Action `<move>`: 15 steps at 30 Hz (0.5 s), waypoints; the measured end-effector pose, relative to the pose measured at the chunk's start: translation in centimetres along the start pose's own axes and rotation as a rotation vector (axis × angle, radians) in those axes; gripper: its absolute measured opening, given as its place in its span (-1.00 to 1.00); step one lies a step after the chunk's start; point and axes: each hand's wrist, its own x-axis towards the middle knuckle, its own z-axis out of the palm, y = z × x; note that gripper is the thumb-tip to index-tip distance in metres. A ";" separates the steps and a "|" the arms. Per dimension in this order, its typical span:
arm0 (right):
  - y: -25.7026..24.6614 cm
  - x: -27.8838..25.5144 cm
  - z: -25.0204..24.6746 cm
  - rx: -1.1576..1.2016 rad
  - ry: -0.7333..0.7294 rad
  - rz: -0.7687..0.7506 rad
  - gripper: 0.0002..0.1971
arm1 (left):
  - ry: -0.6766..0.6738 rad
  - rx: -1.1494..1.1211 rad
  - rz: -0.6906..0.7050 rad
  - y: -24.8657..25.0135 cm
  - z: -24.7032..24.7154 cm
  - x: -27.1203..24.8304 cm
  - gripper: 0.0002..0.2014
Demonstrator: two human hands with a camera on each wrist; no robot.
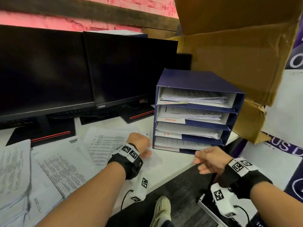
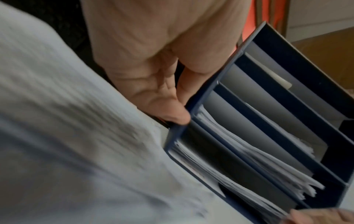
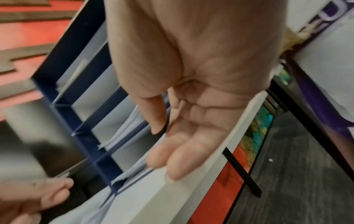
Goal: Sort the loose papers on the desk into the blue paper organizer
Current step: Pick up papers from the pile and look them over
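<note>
I see left hand (image 1: 141, 143) pinching a sheet (image 1: 154, 157), frame centre | right hand (image 1: 211, 159) loose, empty | blue paper organizer (image 1: 196, 79) right of centre

The blue paper organizer (image 1: 195, 79) is showing matt, smooth card walls, with white paper labels stuck along its shelf fronts. The stacked sheets (image 1: 193, 96) inside are looking like thin printed paper with slightly ragged edges. The loose papers (image 1: 105, 143) spreading toward the desk's near left corner are lying thin, white and a little wavy. The desk (image 1: 173, 163) itself is presenting a smooth, matt white top. Along its far edge the two monitors (image 1: 127, 69) are showing dark, faintly glossy screens in matt black plastic frames. At the far right corner the cardboard box (image 1: 237, 59) is looking brown, rough, creased and torn. The wrist straps (image 1: 129, 163) are appearing as black cloth.
</note>
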 end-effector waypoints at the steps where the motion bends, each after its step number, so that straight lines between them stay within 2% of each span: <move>1: -0.3 0.0 0.6 -0.116 -0.040 0.001 -0.79 | 0.039 0.104 0.032 0.0 -1.0 0.3 -0.87; 4: -1.5 -0.1 3.2 -0.296 -0.161 -0.032 -0.80 | 0.106 0.528 0.135 -0.1 -4.2 0.5 -0.86; 5: -1.9 -0.1 4.2 -0.330 -0.185 -0.056 -0.82 | 0.075 0.681 0.148 -0.4 -5.1 0.5 -0.84; 8: -3.1 -0.3 7.7 -0.456 -0.189 -0.136 -0.82 | -0.122 1.055 0.103 -1.9 -6.3 -0.1 -0.46; 11: -3.9 -0.2 11.0 -0.583 -0.147 -0.194 -0.68 | -0.213 1.130 0.111 -3.1 -6.8 -0.1 -0.23; 15: -4.6 0.2 14.3 -0.588 -0.158 -0.144 -0.56 | -0.269 1.029 0.100 -3.4 -7.9 0.3 -0.16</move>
